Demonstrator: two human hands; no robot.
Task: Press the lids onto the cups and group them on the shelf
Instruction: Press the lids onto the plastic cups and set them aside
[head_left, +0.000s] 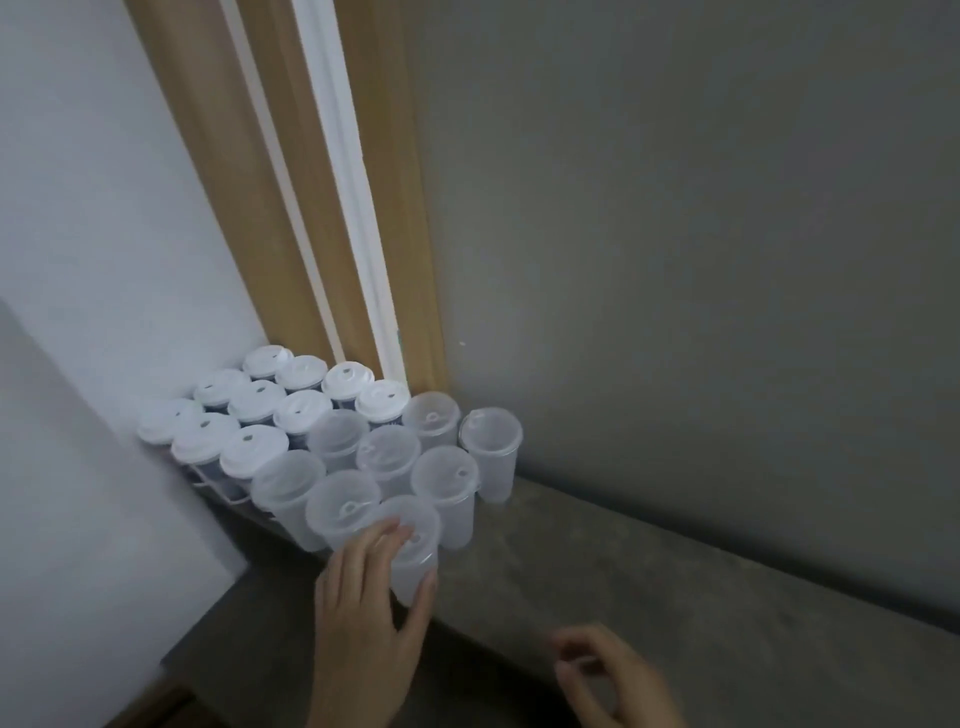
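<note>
Our left hand (371, 597) wraps the nearest lidded cup (418, 569) at the front edge of the shelf (649, 571), against the grouped cups (337, 434), while our blurred right hand (613, 675) hangs loosely curled, empty.

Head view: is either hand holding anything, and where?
The left hand grips the nearest lidded clear cup, fingers over its lid edge and thumb on its side wall. The right hand is blurred and seems empty.

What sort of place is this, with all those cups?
Likely an indoor storage corner, perhaps a drinks shop's back room: lidded cups massed on a grey shelf beside a wooden door frame.
</note>
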